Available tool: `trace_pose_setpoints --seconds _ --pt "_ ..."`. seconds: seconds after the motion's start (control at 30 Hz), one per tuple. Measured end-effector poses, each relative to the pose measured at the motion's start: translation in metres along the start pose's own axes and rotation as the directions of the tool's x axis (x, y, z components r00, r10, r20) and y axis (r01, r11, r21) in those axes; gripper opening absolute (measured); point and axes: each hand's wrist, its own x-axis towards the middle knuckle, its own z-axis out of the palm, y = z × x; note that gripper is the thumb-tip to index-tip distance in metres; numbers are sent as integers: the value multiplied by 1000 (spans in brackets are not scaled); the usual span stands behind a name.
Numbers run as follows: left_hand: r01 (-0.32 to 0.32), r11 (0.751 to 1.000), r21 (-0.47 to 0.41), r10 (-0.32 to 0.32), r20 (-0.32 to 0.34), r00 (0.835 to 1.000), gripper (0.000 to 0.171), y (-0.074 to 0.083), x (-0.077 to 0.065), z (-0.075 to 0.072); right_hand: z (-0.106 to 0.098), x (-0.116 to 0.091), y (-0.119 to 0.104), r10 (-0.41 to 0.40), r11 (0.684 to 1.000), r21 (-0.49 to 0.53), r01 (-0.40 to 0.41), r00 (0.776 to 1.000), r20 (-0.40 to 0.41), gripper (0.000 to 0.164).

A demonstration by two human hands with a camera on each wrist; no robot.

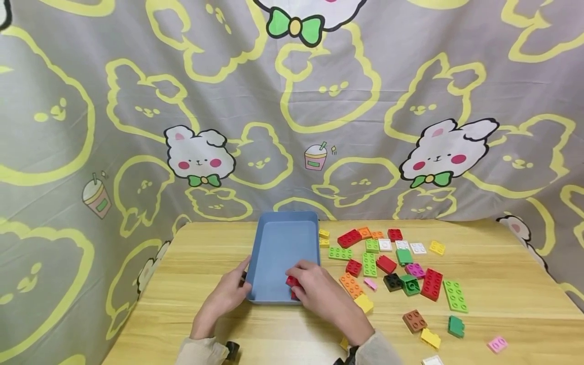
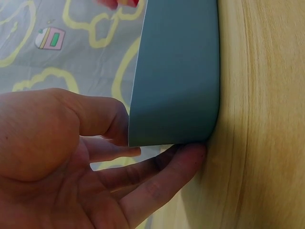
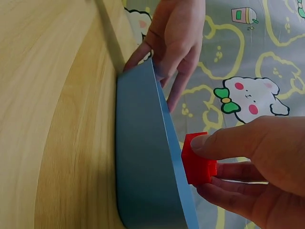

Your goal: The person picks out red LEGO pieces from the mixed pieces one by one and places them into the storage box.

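Observation:
A blue rectangular tray [image 1: 285, 253] lies on the wooden table. At its near left corner my left hand [image 1: 226, 296] grips the side, thumb at the rim and fingers against the outer wall; the left wrist view shows this hand [image 2: 95, 157] close up. Over the tray's near right part, my right hand [image 1: 321, 294] holds a red toy brick [image 3: 198, 160] between thumb and fingers. That brick is just above the rim in the right wrist view, partly covered by the thumb. In the head view, fingers hide much of the red.
Loose toy bricks in several colours lie right of the tray, among them a red long brick [image 1: 431, 284], a lime brick [image 1: 455, 296], a brown brick [image 1: 414, 321] and an orange brick [image 1: 351, 285]. A patterned grey curtain [image 1: 255, 106] hangs behind the table.

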Motion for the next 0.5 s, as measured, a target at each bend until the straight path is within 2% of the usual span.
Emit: trace_pose_setpoints --seconds 0.5 --pt "-9 1000 -3 9 7 1000 70 0 0 -2 21 24 -6 -49 999 -6 49 998 37 20"
